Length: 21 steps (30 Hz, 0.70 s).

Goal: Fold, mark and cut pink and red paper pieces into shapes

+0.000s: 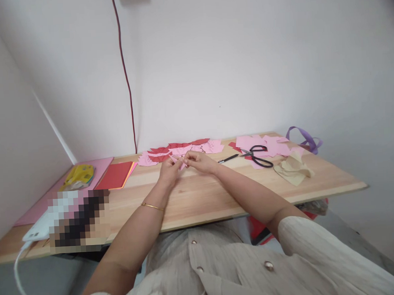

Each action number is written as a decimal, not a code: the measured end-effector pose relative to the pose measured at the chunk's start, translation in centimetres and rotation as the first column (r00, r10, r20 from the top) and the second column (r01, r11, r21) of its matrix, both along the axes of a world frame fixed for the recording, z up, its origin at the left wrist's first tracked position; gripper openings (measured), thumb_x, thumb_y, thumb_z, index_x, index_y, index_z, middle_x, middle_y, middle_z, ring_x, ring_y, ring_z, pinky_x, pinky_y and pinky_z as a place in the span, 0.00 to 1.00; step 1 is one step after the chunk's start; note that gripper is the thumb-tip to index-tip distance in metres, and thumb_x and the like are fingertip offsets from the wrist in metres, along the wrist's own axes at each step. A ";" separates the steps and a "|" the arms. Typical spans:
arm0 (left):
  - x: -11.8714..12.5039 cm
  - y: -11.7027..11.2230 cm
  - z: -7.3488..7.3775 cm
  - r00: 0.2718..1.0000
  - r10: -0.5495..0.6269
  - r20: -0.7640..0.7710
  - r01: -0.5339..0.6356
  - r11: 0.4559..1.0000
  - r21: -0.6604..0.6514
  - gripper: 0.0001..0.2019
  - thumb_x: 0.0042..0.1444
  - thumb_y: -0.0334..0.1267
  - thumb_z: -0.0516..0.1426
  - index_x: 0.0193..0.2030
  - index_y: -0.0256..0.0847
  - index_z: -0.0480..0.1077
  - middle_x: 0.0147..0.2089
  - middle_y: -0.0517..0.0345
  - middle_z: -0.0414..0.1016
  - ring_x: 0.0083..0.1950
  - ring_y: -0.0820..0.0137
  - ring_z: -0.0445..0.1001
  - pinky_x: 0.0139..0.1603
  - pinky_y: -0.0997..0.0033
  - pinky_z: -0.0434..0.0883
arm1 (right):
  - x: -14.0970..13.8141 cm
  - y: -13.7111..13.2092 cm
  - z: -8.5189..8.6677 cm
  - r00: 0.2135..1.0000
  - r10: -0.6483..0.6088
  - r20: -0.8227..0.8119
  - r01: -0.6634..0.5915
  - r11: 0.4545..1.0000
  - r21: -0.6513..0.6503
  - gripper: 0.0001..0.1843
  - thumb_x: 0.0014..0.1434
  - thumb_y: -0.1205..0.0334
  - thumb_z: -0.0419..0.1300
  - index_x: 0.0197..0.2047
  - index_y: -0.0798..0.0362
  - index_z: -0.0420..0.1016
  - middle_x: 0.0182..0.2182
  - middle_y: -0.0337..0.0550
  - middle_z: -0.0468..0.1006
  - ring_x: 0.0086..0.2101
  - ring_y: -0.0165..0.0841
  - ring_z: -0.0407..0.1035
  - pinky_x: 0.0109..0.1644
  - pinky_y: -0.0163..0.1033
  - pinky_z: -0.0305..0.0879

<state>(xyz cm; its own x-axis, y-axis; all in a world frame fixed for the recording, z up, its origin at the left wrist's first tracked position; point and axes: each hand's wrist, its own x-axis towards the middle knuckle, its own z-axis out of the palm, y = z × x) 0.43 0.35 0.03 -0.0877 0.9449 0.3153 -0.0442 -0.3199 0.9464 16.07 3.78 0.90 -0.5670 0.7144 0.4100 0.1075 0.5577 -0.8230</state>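
Observation:
Between both hands, above the wooden table, is a small piece of pink paper point(182, 165). My left hand point(169, 171) pinches its left side, and a gold bangle circles that wrist. From the other side, my right hand point(199, 161) grips the paper with thumb and fingers. Fingers cover much of the piece, so its full shape is hidden. Just behind the hands lies a row of cut pink paper pieces point(216, 146) and red paper pieces point(159, 158) with fringed or wavy edges. To the right of my right hand rests a black pen point(229, 158).
Black-handled scissors point(262, 161) lie by pink paper scraps point(276, 148) and a crumpled beige sheet point(293, 168). A purple ribbon point(305, 137) curls at the right back. Leftward are red paper sheets point(114, 176), a yellow packet point(79, 176) and a white power bank-like device point(38, 228) with a cable.

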 end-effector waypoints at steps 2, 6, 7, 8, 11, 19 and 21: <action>-0.1 0.3 -0.2 0.999 -0.015 0.047 0.016 1.000 -0.024 0.10 0.43 0.39 0.62 0.20 0.37 0.67 0.21 0.62 0.66 0.25 0.76 0.63 0.30 0.74 0.62 | 0.0 0.1 0.0 0.998 0.066 -0.023 -0.067 0.996 -0.054 0.13 0.57 0.52 0.57 0.31 0.54 0.68 0.28 0.39 0.72 0.33 0.30 0.68 0.41 0.37 0.64; -0.6 1.0 -0.7 0.992 -0.072 0.106 0.081 0.993 -0.081 0.10 0.43 0.41 0.62 0.22 0.37 0.68 0.22 0.60 0.68 0.26 0.73 0.65 0.31 0.72 0.63 | 0.1 0.4 -0.1 0.983 0.161 -0.090 -0.176 0.963 -0.205 0.16 0.56 0.49 0.59 0.34 0.54 0.69 0.32 0.41 0.75 0.36 0.31 0.71 0.47 0.39 0.66; -0.7 1.1 -0.8 0.992 -0.070 0.103 0.079 0.993 -0.084 0.11 0.43 0.41 0.62 0.22 0.37 0.68 0.23 0.59 0.69 0.26 0.73 0.65 0.31 0.72 0.63 | 0.1 0.4 -0.2 0.981 0.164 -0.101 -0.184 0.954 -0.238 0.16 0.56 0.48 0.58 0.35 0.54 0.70 0.33 0.41 0.75 0.37 0.31 0.71 0.47 0.40 0.66; -0.8 1.2 -0.7 0.994 -0.058 0.092 0.066 0.994 -0.082 0.11 0.43 0.42 0.62 0.23 0.36 0.68 0.22 0.60 0.68 0.26 0.74 0.65 0.31 0.72 0.63 | 0.1 0.4 -0.3 0.981 0.161 -0.107 -0.185 0.946 -0.268 0.17 0.56 0.47 0.58 0.35 0.54 0.70 0.33 0.42 0.76 0.37 0.31 0.72 0.47 0.40 0.67; -0.9 0.8 -0.4 1.000 0.002 0.011 -0.002 0.999 -0.053 0.11 0.43 0.41 0.63 0.21 0.37 0.67 0.21 0.62 0.66 0.25 0.75 0.63 0.30 0.73 0.61 | 0.0 0.4 -0.6 0.989 0.121 -0.079 -0.139 0.945 -0.296 0.19 0.57 0.46 0.56 0.33 0.55 0.69 0.31 0.42 0.76 0.35 0.31 0.72 0.45 0.39 0.68; -0.2 0.3 -0.2 0.998 -0.059 -0.028 0.058 0.997 -0.043 0.11 0.45 0.42 0.62 0.21 0.37 0.69 0.21 0.60 0.69 0.25 0.74 0.64 0.29 0.73 0.61 | 0.1 0.2 -0.4 0.991 0.113 -0.071 -0.124 0.975 -0.184 0.15 0.55 0.50 0.61 0.31 0.55 0.70 0.28 0.39 0.75 0.34 0.30 0.71 0.44 0.38 0.67; -0.4 0.7 -0.5 0.997 -0.076 0.028 0.078 0.995 -0.068 0.12 0.43 0.43 0.63 0.21 0.37 0.69 0.21 0.59 0.69 0.25 0.74 0.65 0.29 0.73 0.62 | 0.2 0.3 -0.3 0.983 0.155 -0.097 -0.173 0.960 -0.221 0.16 0.54 0.48 0.61 0.32 0.55 0.71 0.31 0.41 0.76 0.35 0.30 0.71 0.46 0.39 0.67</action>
